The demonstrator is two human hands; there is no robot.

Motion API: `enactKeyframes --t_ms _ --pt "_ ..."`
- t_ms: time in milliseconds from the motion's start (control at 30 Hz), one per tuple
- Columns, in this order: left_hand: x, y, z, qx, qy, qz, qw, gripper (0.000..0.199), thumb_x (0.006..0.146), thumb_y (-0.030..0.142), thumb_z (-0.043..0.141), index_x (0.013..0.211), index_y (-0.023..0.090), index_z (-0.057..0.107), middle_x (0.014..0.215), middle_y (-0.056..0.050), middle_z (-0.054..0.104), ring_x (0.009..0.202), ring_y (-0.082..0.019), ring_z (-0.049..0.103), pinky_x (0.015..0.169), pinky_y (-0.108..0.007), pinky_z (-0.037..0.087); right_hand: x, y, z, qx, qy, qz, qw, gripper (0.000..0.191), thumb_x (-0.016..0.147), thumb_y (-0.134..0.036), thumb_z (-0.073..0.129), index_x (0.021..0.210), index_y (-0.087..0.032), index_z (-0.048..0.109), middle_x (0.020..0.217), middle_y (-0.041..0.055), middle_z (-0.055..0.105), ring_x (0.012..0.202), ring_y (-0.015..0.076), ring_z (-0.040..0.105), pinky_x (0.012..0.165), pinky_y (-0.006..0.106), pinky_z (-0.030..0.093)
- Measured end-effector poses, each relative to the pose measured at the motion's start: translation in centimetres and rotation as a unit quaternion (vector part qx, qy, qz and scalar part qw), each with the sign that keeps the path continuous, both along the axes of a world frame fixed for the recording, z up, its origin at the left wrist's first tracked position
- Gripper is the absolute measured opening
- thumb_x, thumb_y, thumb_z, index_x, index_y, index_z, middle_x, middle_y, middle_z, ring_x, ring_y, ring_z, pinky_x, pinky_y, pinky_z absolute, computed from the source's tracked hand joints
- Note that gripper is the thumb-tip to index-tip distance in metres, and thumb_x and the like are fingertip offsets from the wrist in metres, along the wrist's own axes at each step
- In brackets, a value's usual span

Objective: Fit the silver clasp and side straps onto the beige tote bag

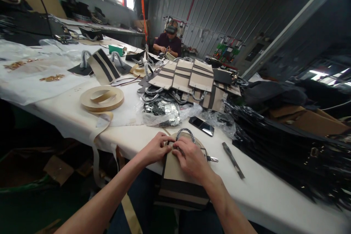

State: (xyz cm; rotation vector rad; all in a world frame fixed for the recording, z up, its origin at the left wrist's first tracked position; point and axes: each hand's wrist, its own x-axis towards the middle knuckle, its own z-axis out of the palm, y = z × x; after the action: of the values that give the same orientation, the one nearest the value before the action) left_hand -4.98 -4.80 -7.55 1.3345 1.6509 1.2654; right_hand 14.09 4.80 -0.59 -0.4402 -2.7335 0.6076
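Observation:
A beige handbag panel (175, 168) with dark stripes lies over the table's front edge and hangs towards my lap. Its arched handle (185, 131), wrapped in clear plastic, stands up at the far end. My left hand (158, 149) pinches the panel's upper left edge, thumb and fingers pressed together. Close beside it, my right hand (191, 156) is closed, its fingertips bent down at the handle's base. What those fingertips hold is hidden. A strap end with a metal tip (212, 159) sticks out right of the panel.
A flat dark tool (233, 161) and a phone (201, 126) lie to the right. Beyond are a plastic bag of shiny black pieces (161, 111) and stacked striped panels (182, 76). A tape roll (102, 98) sits left. A co-worker (170, 40) sits at the far end.

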Motion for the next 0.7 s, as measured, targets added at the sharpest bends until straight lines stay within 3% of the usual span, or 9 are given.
enactKeyframes --t_ms 467,567,700 --pt "0.16 -0.06 0.22 0.000 0.008 0.005 1.000 0.035 0.095 0.034 0.073 0.126 0.023 0.085 0.117 -0.008 0.061 0.086 -0.018 0.059 0.088 -0.033 0.054 -0.04 -0.04 0.27 -0.015 0.012 -0.005 1.000 0.016 0.103 -0.009 0.063 0.106 -0.021 0.075 0.112 0.0090 0.071 0.105 0.0261 0.067 0.096 0.041 0.055" --pt "0.05 -0.01 0.20 0.000 0.012 0.003 1.000 0.036 0.093 0.029 0.072 0.126 0.021 0.085 0.118 -0.007 0.061 0.086 -0.017 0.058 0.087 -0.033 0.053 0.15 0.30 0.42 -0.077 0.051 -0.010 0.996 0.017 0.107 -0.017 0.064 0.107 -0.022 0.081 0.110 0.0080 0.075 0.103 0.0246 0.071 0.094 0.039 0.056" --pt "-0.09 -0.01 0.23 -0.011 0.010 -0.003 1.000 0.040 0.091 0.025 0.071 0.129 0.022 0.084 0.120 -0.007 0.060 0.084 -0.016 0.058 0.084 -0.032 0.052 0.27 0.20 -0.19 -0.189 0.142 -0.069 0.969 0.018 0.108 -0.030 0.069 0.112 -0.026 0.086 0.112 0.0060 0.082 0.105 0.0250 0.076 0.096 0.038 0.060"
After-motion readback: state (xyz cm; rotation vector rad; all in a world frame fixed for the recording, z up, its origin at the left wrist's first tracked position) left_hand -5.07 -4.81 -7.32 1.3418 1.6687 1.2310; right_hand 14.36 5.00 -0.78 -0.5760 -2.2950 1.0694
